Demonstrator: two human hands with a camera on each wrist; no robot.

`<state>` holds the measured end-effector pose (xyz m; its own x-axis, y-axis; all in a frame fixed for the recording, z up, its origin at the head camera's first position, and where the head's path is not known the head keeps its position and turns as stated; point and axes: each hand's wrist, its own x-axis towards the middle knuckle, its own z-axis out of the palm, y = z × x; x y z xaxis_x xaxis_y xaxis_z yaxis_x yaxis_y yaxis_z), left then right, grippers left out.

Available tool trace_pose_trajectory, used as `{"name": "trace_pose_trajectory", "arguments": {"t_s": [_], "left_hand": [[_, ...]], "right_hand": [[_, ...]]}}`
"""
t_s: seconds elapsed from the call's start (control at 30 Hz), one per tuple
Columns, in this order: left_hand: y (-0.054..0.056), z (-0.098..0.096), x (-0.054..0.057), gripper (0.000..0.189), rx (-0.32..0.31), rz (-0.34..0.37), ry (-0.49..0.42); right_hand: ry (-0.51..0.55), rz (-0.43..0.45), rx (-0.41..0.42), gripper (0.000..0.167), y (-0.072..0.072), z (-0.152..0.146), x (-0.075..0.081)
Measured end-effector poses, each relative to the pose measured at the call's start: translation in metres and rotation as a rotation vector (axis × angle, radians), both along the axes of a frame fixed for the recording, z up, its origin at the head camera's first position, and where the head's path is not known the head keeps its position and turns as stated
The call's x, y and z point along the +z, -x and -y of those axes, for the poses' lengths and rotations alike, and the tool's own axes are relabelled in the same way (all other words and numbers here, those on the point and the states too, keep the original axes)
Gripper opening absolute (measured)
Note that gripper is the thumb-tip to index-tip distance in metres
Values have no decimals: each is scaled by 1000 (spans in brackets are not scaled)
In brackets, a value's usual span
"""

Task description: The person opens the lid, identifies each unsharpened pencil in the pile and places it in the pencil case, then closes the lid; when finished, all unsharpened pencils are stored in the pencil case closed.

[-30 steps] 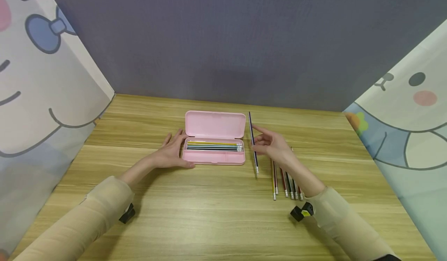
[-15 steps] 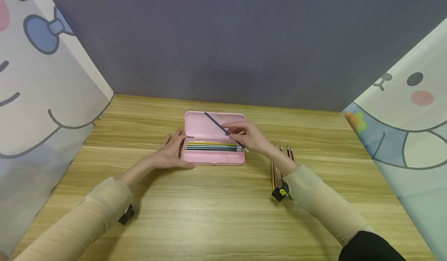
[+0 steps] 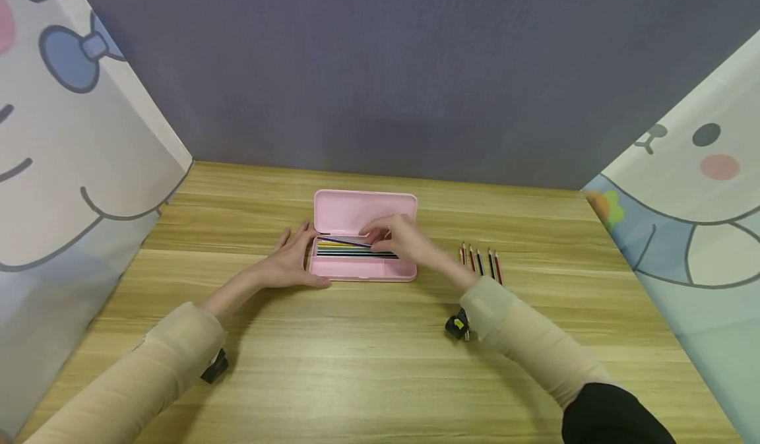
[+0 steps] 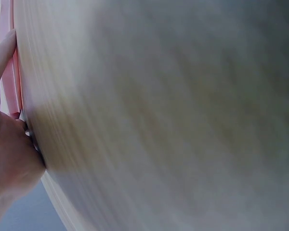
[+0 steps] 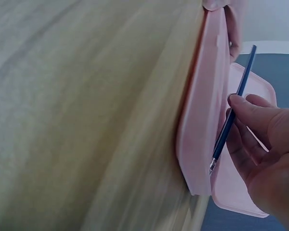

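A pink pencil case (image 3: pixel 350 270) lies on the table with its lid (image 3: pixel 341 208) raised at the back. Several pencils (image 3: pixel 338 251) lie in its rear compartment; the two front compartments show no pencils. My left hand (image 3: pixel 286 259) rests against the case's left end, fingers spread, with the thumb along the front edge. Over the rear compartment my right hand (image 3: pixel 400 238) pinches a dark blue pencil (image 5: pixel 226 130) between thumb and fingers. In the right wrist view that pencil is tilted, its metal eraser end low by the case's rim and its other end raised.
Several more pencils (image 3: pixel 481 261) lie side by side on the wooden table (image 3: pixel 332 365) to the right, partly hidden under my right forearm. A grey panel (image 3: pixel 380 88) stands behind the table, with cartoon-printed sheets (image 3: pixel 689 187) at both sides.
My right hand has carried the dark blue pencil left from beside the case to over its rear compartment, turning it from lengthwise to nearly crosswise. My left hand has stayed put.
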<state>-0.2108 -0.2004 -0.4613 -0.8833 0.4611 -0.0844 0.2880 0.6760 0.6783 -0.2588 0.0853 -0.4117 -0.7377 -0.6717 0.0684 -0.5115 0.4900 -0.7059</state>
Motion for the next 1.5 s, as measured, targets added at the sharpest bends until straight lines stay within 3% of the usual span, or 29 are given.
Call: {"name": "trace_pose_trajectory", "arguments": {"t_s": [0.3, 0.47, 0.6, 0.97, 1.17, 1.37, 1.5], "left_hand": [[-2, 0, 4, 105, -6, -1, -11], [-1, 0, 7, 103, 0, 20, 12], [-1, 0, 7, 103, 0, 23, 18], [-2, -1, 8, 104, 3, 24, 22], [-2, -1, 8, 105, 2, 24, 23], [-2, -1, 7, 105, -1, 23, 20], [-1, -1, 6, 105, -1, 13, 20]], "right_hand": [[-76, -27, -43, 32, -7, 4, -6], [-66, -40, -60, 31, -8, 4, -8], [-7, -45, -81, 29, -7, 1, -8], [169, -96, -232, 15, 1, -18, 6], [314, -110, -403, 20, 9, -34, 15], [358, -3, -526, 41, 23, -47, 22], [308, 188, -533, 62, 31, -53, 23]]}}
